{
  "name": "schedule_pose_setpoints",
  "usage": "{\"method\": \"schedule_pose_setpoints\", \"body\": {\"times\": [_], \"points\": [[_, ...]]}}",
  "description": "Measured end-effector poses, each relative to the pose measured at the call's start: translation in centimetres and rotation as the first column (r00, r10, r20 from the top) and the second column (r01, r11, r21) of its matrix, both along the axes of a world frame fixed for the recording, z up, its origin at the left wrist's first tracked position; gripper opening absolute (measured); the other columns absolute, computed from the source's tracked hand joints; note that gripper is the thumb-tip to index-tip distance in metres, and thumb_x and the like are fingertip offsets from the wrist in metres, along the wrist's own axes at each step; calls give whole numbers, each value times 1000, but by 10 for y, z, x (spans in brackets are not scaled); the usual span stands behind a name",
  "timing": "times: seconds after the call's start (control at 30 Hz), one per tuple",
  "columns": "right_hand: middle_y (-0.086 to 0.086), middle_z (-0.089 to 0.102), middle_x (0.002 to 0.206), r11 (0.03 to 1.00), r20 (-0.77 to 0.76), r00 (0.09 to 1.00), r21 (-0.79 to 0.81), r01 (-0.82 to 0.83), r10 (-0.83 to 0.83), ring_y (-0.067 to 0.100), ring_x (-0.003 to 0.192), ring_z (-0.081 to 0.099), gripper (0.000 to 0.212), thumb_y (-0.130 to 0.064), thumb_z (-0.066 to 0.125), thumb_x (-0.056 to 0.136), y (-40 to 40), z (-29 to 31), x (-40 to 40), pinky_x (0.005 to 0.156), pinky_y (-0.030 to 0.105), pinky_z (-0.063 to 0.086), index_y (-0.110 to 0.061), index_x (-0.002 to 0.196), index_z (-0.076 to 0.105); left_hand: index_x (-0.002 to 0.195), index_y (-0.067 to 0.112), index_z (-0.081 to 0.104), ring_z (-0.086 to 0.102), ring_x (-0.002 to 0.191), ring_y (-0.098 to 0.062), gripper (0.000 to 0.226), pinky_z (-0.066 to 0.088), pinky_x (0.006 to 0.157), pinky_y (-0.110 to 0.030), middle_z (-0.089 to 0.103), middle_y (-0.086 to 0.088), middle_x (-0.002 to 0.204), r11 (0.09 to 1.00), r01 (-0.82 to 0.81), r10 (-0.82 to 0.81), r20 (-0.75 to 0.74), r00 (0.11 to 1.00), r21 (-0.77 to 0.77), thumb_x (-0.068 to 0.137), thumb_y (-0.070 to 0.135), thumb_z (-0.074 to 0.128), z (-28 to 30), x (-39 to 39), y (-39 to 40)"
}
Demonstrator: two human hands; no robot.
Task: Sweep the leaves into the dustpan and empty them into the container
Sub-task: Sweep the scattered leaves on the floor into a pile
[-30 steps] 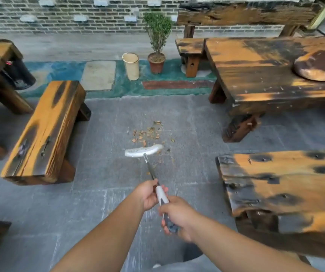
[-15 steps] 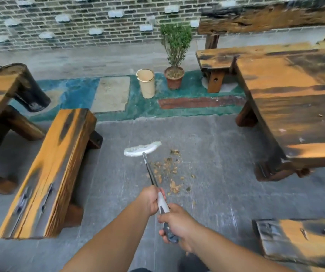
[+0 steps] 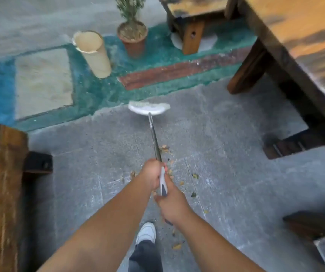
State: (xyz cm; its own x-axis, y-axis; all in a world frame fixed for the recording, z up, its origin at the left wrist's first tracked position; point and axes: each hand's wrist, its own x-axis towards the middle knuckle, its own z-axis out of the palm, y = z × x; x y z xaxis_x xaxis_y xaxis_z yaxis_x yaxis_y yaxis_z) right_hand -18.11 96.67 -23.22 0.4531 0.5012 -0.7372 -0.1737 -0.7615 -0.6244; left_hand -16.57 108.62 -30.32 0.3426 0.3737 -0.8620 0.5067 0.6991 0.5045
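Both my hands grip a broom by its white-and-dark handle. My left hand (image 3: 151, 174) holds higher up the shaft; my right hand (image 3: 172, 205) holds the end of the grip. The white broom head (image 3: 148, 108) rests on the grey paving near the edge of the green painted strip. Dry brown leaves (image 3: 177, 179) lie scattered on the paving under and just right of my hands, well behind the broom head. A tall cream container (image 3: 93, 54) stands on the green strip beyond the broom, to the left. No dustpan is in view.
A potted plant (image 3: 132, 34) stands right of the container. A wooden bench (image 3: 0, 193) runs along the left. A large wooden table (image 3: 302, 55) fills the right, with a smaller bench (image 3: 191, 22) behind. My white shoe (image 3: 146, 232) is below my hands.
I have stepped forward, so the container and plant are nearer. The broom head has swung from left of the leaves to beyond them; the leaves now lie under my hands.
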Motion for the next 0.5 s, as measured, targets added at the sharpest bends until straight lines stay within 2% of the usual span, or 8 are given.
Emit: {"method": "schedule_pose_setpoints", "body": {"times": [0.07,0.13,0.2,0.27,0.33,0.4,0.5], "points": [[0,64,91,994,-28,994,17,109,-108,11,49,51,71,-16,49,92,23,-32,18,39,19,39,-58,144,22,76,6,48,41,49,-19,21,35,47,-26,44,-10,63,998,64,-63,-13,998,29,89,-6,37,-35,23,25],[7,67,104,986,-31,986,13,167,-166,12,46,49,63,-22,48,95,39,-71,28,34,16,35,-55,144,25,78,7,47,42,50,-19,19,36,46,-27,45,-10,63,994,108,-108,-18,994,32,90,-4,37,-74,40,40],[8,68,97,977,-31,977,-8,211,-211,12,46,47,55,-28,46,98,44,-106,34,35,16,34,-52,144,28,87,8,49,42,50,-19,18,37,45,-27,44,-8,63,986,161,-160,-25,987,40,90,-4,36,-110,48,42],[-1,59,83,976,-40,975,-22,218,-219,10,48,44,53,-27,44,98,41,-133,30,40,19,34,-49,145,29,110,9,51,41,49,-18,34,38,44,-26,44,-8,62,973,220,-217,-43,975,68,88,-8,31,-135,45,37],[-2,53,89,978,-50,978,-58,199,-202,10,52,46,55,-26,43,98,30,-155,18,45,22,35,-48,146,27,127,16,45,41,49,-18,49,39,41,-24,46,-8,64,969,241,-239,-36,970,60,88,-11,31,-154,35,25],[3,56,91,975,-61,977,-103,197,-204,12,50,49,57,-25,43,98,8,-167,2,43,24,37,-51,145,26,137,33,38,42,52,-17,64,41,45,-26,49,-7,70,977,214,-214,-49,976,3,90,-10,33,-166,19,5],[-5,52,74,969,-93,969,-121,217,-229,11,41,45,58,-23,42,98,-35,-168,-30,37,21,36,-55,143,26,139,42,37,47,57,-19,69,45,53,-32,55,-6,75,973,233,-230,-118,966,6,90,-8,38,-176,-12,-36]]}}
